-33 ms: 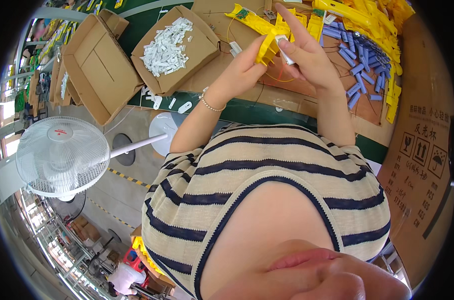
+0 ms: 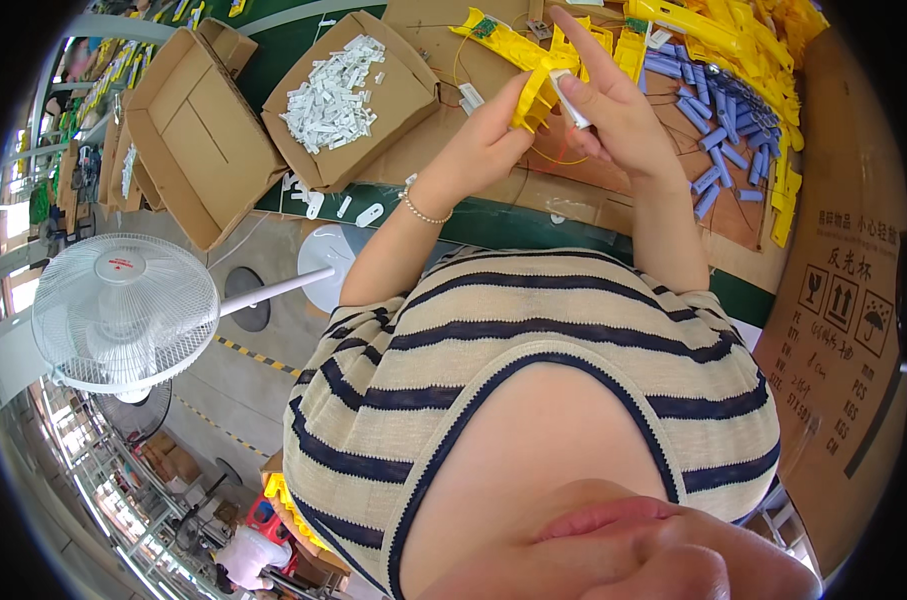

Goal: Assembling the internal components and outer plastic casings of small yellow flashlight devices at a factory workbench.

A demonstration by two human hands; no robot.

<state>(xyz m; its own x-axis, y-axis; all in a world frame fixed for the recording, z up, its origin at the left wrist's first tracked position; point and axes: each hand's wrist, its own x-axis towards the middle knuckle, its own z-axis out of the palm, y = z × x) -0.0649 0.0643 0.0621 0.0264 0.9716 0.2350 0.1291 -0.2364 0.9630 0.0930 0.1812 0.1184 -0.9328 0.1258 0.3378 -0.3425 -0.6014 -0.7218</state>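
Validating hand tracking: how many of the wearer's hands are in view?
2. Left hand: upper middle, gripping the yellow piece. Right hand: just right of it, holding the white piece. Neither is missing; parts may be hidden.

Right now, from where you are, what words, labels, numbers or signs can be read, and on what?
Large brown cardboard box at right: dark printed and handwritten words and numbers, not copied out here; three framed pictograms, cracked glass, upward arrows, umbrella.
White round-caged fan: red hub label, lettering too small to read.
Yellow plastic piece in the left hand: no readable lettering.
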